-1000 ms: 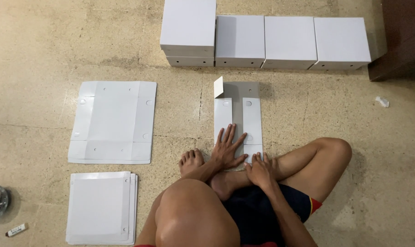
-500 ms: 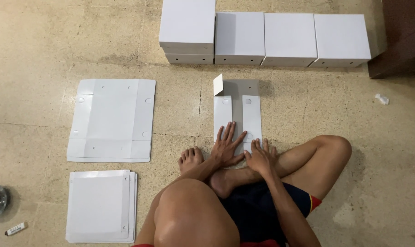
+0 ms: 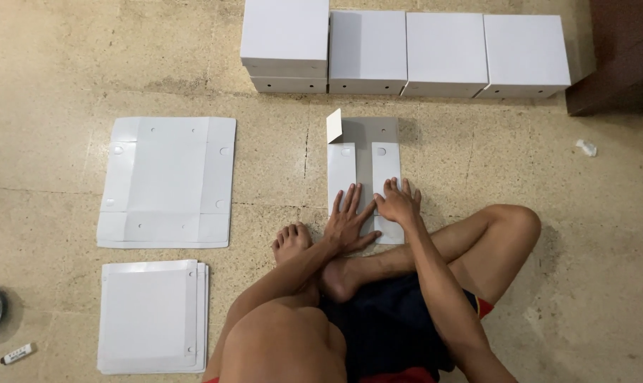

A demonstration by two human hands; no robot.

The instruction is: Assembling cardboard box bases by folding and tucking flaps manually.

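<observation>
I sit cross-legged on the floor. In front of me lies a white cardboard box blank (image 3: pixel 364 152) with both long side flaps folded inward and one small corner tab standing up. My left hand (image 3: pixel 348 223) lies flat with spread fingers on the near end of the left flap. Beside it, my right hand (image 3: pixel 397 203) presses down on the right flap, fingers bent. Neither hand grips anything.
An unfolded white blank (image 3: pixel 169 181) lies flat to the left, and a stack of flat blanks (image 3: pixel 151 315) sits nearer me. Several finished white boxes (image 3: pixel 406 53) line the far side. A dark wooden piece (image 3: pixel 619 57) stands at right. A marker (image 3: pixel 17 353) lies at lower left.
My right hand has slid forward along the right flap, away from my body. The left hand has stayed pressed on the left flap.
</observation>
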